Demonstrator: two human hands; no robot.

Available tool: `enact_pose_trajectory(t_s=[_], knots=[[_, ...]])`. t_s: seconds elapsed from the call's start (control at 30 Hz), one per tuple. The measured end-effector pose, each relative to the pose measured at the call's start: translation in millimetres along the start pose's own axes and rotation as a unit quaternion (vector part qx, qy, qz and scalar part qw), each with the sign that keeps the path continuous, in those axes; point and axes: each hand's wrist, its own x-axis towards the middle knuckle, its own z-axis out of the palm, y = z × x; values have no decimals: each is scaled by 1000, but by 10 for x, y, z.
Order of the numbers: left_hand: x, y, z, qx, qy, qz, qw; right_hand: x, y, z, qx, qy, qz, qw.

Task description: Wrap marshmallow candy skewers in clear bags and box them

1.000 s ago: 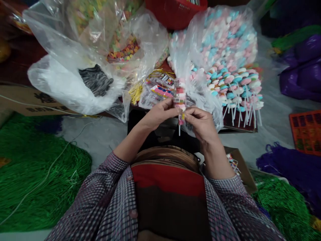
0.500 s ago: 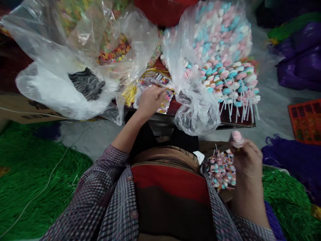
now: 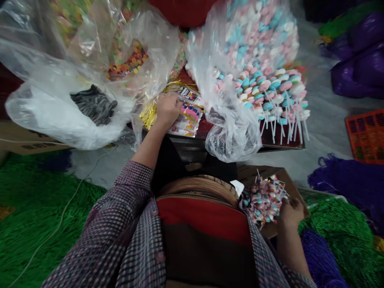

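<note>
My left hand [image 3: 168, 109] rests on a stack of printed clear plastic wrappers [image 3: 188, 122] at the table's front edge, its fingers curled down at their upper left corner. Gold twist ties [image 3: 149, 115] lie beside it. Low on the right, my right hand [image 3: 290, 212] is at the edge of a heap of wrapped marshmallow lollipops [image 3: 265, 200] in a cardboard box [image 3: 250, 173]. Blur and the hand itself hide what its fingers hold, if anything. Unwrapped marshmallow lollipops [image 3: 277, 94] with white sticks lie in a pile at the table's right end.
Large clear bags hold marshmallows [image 3: 261, 34] and gummy rings [image 3: 129, 60]. A crumpled plastic bag [image 3: 234, 132] hangs over the table edge. On the left lies a white bag [image 3: 57, 108] with a dark bundle [image 3: 94, 105]. Green strands [image 3: 36, 216] and an orange crate [image 3: 366, 136] flank the table.
My right hand has come down to the box from above, where it held a wrapped pink lollipop. My left hand has shifted slightly left over the wrappers, uncovering more of their print.
</note>
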Motion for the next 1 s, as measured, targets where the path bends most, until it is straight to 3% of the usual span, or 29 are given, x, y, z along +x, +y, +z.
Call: enact_pose_trajectory(t_s=[0.1,0.27,0.37,0.47,0.53,0.6,0.73,0.83,1.0], knots=[[-23,79,-131,-63,-1,-27,998,27,-382,142,70,36,-15,997],[-164,315,-296,-152,12,-88,984,-363,-1671,488,317,-67,-145,935],[-191,394,-313,-133,19,-78,988,-718,-2322,805,342,-242,-194,887],[-170,433,-343,-109,-11,-81,991,-997,-2721,1225,284,-415,-262,823],[-158,461,-388,-107,-46,-116,986,-1111,-2909,1547,237,-439,-333,800],[-157,489,-441,-117,-75,-151,979,-1175,-3072,1875,198,-420,-387,797],[-164,464,-479,-142,-89,-157,973,-1218,-3301,2403,146,-396,-393,817],[-162,338,-407,-126,-53,-129,982,-1225,-3344,2608,103,-383,-388,832],[-180,186,-304,-79,-30,-59,995,-1212,-3267,2750,72,-351,-398,844]])
